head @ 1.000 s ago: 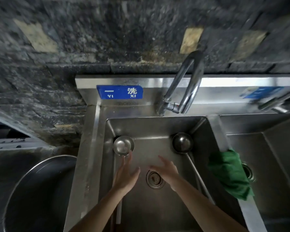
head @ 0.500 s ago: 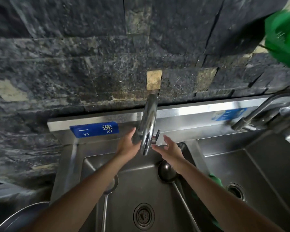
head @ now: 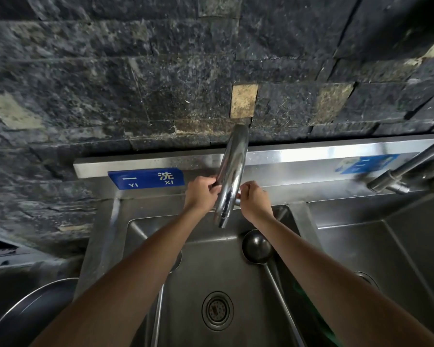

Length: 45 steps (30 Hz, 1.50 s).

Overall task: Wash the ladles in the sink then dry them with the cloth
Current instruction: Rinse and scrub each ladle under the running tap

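**Both hands at the tap, ladles waiting in the basin**

Head view, the only one: both arms reach to twelve o'clock, at the base of the tall curved faucet [head: 232, 176]. The left hand [head: 202, 194] has its fingers curled against the faucet's left side, gripping the pipe there. The right hand [head: 254, 200] pinches something small at the faucet's right side, likely the valve handle, though the fingers hide it.

No water shows at the spout, so by my read the washing has not started. One ladle [head: 257, 246] lies in the sink [head: 236, 276] at about two o'clock from the drain [head: 217, 310], bowl just under the right forearm, handle running toward five o'clock. The second ladle [head: 158, 314] is mostly hidden by the left forearm; only its handle shows, at nine o'clock from the drain. A sliver of the green cloth [head: 311, 311] peeks out at four o'clock, beside the right forearm.

Still to come: water on, both ladles washed, then dried.
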Available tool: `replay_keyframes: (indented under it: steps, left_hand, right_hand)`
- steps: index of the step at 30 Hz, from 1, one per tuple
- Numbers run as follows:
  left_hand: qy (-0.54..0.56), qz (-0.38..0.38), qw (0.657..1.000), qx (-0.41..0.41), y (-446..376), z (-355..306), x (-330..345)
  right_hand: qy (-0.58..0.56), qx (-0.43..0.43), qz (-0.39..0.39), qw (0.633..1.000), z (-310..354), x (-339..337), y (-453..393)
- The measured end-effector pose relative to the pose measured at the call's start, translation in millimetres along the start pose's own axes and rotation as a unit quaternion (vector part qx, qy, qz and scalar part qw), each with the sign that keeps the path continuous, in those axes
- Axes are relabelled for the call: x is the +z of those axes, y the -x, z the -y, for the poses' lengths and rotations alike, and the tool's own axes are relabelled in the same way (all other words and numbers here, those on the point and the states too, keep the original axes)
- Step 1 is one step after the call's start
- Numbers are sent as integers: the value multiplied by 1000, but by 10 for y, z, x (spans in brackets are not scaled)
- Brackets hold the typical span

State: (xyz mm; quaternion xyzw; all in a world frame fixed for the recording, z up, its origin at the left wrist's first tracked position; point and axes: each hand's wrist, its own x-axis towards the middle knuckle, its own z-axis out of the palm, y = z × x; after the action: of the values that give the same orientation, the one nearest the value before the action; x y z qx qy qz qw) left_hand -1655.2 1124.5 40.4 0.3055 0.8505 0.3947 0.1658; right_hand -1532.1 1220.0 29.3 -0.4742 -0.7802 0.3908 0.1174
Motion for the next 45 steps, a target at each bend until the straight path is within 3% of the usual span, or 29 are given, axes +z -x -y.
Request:
replay_keyframes:
  steps: [7,18,23,28,30,33,38,42,45]
  left_hand:
    - [12,-11,1000,15,45,-9,-28]
    - [11,-10,1000,18,61,9,-5]
    - [11,-15,999,31,199,88,57]
    - [14,-32,999,-42,676,318,279]
    - [35,-49,998,-20,842,350,362]
    - [-12,-7,1000,1,1049,404,542]
    - [-23,106,991,-74,1320,594,922]
    - [24,249,950,-185,1552,817,1248]
    - [83,297,914,-264,1738,899,1590]
  right_hand:
    - [-84,23,-13,996,-141,29,20]
    - [-122,41,-8,992,-174,40,1]
    - [-111,53,53,991,-282,-38,177]
    - [-58,110,92,988,-772,11,493]
    - [-18,133,94,986,-999,57,605]
    - [22,169,109,979,-1341,109,765]
    - [74,226,151,960,-1838,172,1038]
    - [97,238,181,949,-2165,285,1209]
    - [118,233,189,947,-2377,375,1317]
